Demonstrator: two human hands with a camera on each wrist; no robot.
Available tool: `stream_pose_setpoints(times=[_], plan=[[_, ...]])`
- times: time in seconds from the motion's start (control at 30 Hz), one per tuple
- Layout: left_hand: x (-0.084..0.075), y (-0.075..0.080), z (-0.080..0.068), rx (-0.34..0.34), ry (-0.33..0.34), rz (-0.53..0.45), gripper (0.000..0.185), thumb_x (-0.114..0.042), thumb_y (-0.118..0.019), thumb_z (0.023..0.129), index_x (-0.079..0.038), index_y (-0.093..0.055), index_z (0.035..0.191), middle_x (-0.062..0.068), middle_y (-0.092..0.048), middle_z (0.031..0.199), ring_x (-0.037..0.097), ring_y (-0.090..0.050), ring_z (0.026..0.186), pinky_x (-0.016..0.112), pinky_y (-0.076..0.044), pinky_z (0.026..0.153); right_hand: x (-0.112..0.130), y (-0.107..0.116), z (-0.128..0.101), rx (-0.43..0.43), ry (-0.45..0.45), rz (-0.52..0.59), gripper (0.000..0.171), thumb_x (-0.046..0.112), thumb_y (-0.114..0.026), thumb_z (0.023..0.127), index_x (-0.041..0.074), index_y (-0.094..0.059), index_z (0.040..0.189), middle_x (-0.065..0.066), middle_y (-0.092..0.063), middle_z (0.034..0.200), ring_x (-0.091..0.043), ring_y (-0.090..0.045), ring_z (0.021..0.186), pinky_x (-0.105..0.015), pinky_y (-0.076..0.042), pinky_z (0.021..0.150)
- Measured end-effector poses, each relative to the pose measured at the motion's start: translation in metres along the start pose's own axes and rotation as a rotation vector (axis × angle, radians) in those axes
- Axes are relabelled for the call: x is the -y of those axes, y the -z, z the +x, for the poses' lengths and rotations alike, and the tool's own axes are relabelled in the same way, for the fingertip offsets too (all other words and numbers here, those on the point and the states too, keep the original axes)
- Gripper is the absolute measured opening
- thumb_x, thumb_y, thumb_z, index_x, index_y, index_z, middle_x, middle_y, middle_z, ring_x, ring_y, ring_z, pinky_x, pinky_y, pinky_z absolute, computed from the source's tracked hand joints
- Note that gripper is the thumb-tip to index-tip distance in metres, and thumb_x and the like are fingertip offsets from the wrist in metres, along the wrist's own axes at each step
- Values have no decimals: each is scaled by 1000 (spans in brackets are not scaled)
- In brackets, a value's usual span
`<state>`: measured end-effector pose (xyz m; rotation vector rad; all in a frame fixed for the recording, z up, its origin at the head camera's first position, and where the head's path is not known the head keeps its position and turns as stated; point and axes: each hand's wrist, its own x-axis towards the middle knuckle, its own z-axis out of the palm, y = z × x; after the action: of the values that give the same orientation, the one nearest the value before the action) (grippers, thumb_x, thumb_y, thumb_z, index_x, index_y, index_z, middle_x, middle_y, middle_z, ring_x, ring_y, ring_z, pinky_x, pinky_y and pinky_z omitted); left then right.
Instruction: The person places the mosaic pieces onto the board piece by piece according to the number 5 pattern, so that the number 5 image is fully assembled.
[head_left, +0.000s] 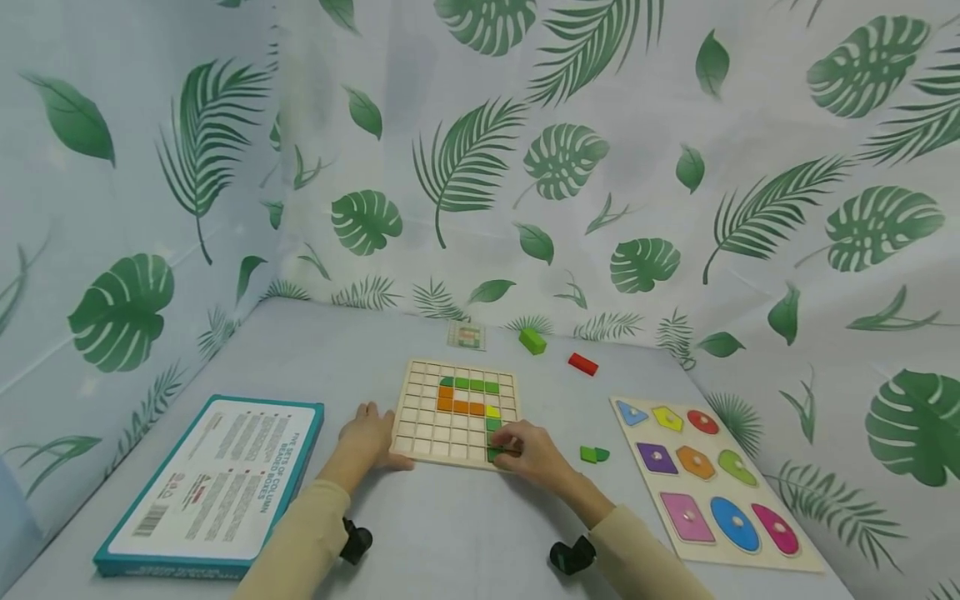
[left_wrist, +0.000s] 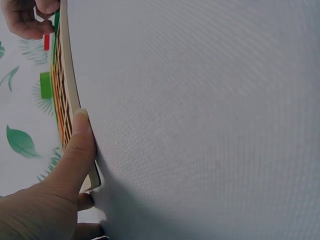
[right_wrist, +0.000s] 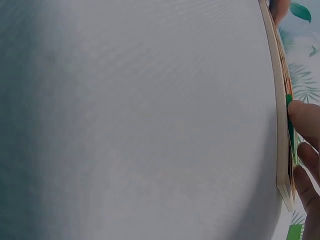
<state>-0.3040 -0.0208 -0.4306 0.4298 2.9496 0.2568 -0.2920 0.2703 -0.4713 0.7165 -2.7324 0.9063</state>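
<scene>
On grey table (head_left: pixel 450 533), centre: wooden grid board (head_left: pixel 455 412) lying flat, partly filled with green, orange, yellow blocks. Left hand (head_left: pixel 369 435) rests at board's left edge, thumb straight along rim, nothing gripped. Right hand (head_left: pixel 531 454) at board's near right corner, fingertips pinching green block (head_left: pixel 494 453) over grid cell. Loose green pieces (head_left: pixel 594 454) just right of hand. Green block (head_left: pixel 532 341), red block (head_left: pixel 582 364) beyond board. Shape puzzle board (head_left: pixel 787 558) far right; teal box (head_left: pixel 212 487) left.
</scene>
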Motion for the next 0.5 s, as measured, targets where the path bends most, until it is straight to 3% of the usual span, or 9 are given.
stream_pose_setpoints(times=[0.3,0.5], plan=[[2,-2,3,15,-5,13,93,-58,-72,73,5,-44,135,36,-33,138,46,-31,131,52,-40,97,-15,22,-9,-121,20,0,20,0,-71,82,5,-67,100,2,-66,91,-12,-59,82,-32,-53,71],[2,-1,3,14,-12,0,93,-57,-73,72,6,-45,134,37,-34,136,47,-31,130,53,-40,96,-29,37,-20,-144,9,-8,21,-4,-70,81,3,-67,100,0,-67,90,-13,-61,81,-33,-54,69]])
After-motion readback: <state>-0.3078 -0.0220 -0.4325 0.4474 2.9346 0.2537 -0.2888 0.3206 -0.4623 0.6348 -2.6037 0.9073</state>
